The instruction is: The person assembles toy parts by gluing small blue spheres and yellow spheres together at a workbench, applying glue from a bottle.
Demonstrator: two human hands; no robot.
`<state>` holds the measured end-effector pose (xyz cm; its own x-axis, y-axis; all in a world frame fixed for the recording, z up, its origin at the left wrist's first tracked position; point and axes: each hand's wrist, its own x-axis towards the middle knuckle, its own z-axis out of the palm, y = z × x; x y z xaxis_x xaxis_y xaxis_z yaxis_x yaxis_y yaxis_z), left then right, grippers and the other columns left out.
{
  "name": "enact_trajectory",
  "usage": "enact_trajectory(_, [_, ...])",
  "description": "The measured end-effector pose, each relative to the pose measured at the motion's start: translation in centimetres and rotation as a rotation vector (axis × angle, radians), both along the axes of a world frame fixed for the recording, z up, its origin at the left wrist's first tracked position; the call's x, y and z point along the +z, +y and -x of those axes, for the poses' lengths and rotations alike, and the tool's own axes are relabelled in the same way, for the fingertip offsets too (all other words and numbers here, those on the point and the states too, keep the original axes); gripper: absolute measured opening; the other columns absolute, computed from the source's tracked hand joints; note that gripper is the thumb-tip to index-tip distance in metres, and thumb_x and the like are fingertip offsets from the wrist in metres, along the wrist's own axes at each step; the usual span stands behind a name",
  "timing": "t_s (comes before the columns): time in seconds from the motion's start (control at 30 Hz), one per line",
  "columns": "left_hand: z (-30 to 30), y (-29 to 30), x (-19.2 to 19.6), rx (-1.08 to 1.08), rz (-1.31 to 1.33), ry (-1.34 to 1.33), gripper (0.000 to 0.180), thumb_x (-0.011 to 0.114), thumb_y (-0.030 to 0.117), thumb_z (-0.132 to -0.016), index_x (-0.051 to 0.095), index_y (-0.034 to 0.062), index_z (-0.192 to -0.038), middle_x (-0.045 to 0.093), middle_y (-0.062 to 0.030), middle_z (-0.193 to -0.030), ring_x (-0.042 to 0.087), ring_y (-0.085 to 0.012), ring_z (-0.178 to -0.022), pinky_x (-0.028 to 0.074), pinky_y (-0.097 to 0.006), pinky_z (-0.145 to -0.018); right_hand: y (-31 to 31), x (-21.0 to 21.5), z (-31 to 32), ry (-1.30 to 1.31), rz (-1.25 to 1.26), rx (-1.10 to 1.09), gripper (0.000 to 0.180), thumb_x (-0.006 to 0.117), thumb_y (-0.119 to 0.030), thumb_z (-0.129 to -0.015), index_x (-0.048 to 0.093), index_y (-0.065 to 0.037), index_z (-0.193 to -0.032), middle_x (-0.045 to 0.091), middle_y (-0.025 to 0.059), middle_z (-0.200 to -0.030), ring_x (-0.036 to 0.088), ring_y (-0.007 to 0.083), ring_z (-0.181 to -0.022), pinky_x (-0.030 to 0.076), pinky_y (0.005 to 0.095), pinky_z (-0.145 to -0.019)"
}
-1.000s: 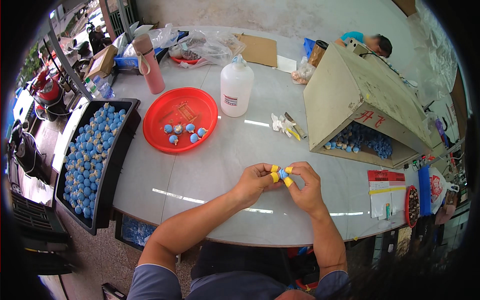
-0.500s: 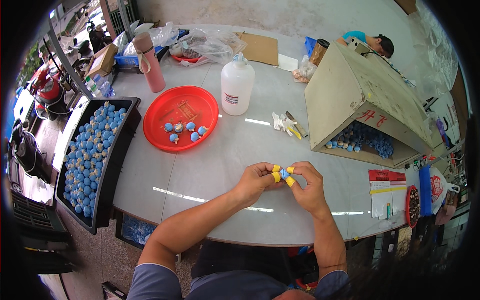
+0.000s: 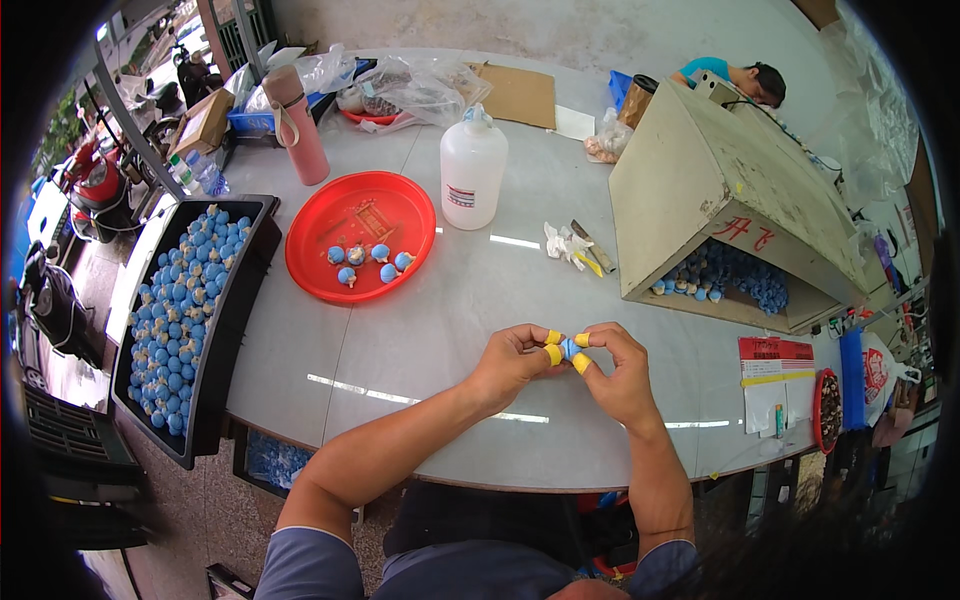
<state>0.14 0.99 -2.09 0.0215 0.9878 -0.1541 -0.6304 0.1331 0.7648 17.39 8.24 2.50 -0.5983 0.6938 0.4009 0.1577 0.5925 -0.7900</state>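
Note:
Above the table's near part, my left hand (image 3: 515, 358) and my right hand (image 3: 617, 370) meet at a small blue piece (image 3: 570, 349). Thumb and forefinger of each hand, wrapped in yellow tape, pinch it from opposite sides. Its exact kind is partly hidden by the fingertips. Farther left, a round red tray (image 3: 330, 192) carries several small blue balls (image 3: 389, 272) with pale tufts. A long black bin (image 3: 232, 330) at the left is filled with similar blue balls (image 3: 190, 300).
A beige metal box (image 3: 690, 190), open toward me, holds blue pieces (image 3: 745, 275) at the right. A white plastic bottle (image 3: 474, 170) and a pink flask (image 3: 298, 130) stand farther back. Crumpled tissue (image 3: 565, 245) lies beyond my hands. A co-worker (image 3: 735, 80) sits behind the box.
My hands stay in nearly the same place, both still pinching the blue piece, which looks slightly turned. The co-worker's head has shifted slightly.

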Motion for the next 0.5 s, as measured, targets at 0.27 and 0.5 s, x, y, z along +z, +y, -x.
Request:
enact_trajectory(0.27, [0.23,-0.04,0.31,-0.030,0.040,-0.043,0.019,0.063,0.007,-0.093,0.058,-0.0025,-0.109,0.063,-0.0115,-0.113,0.064,-0.0223,-0.103,0.054,-0.036,-0.096,-0.17,0.60,-0.13,-0.051,-0.099,0.010,0.025,0.067,0.010,-0.071,0.061,-0.001,-0.093,0.065,0.0130,-0.098,0.066,0.0255,-0.088,0.052,0.0322,-0.079])
enact_trajectory(0.5, [0.14,0.01,-0.07,-0.029,0.014,-0.015,0.018,0.063,0.006,-0.093,0.059,-0.0022,-0.109,0.063,-0.0118,-0.113,0.064,-0.0220,-0.103,0.054,-0.036,-0.096,-0.08,0.81,-0.13,-0.036,-0.048,0.004,0.024,0.066,0.009,-0.071,0.061,0.000,-0.093,0.065,0.0134,-0.098,0.066,0.0260,-0.088,0.052,0.0320,-0.079])
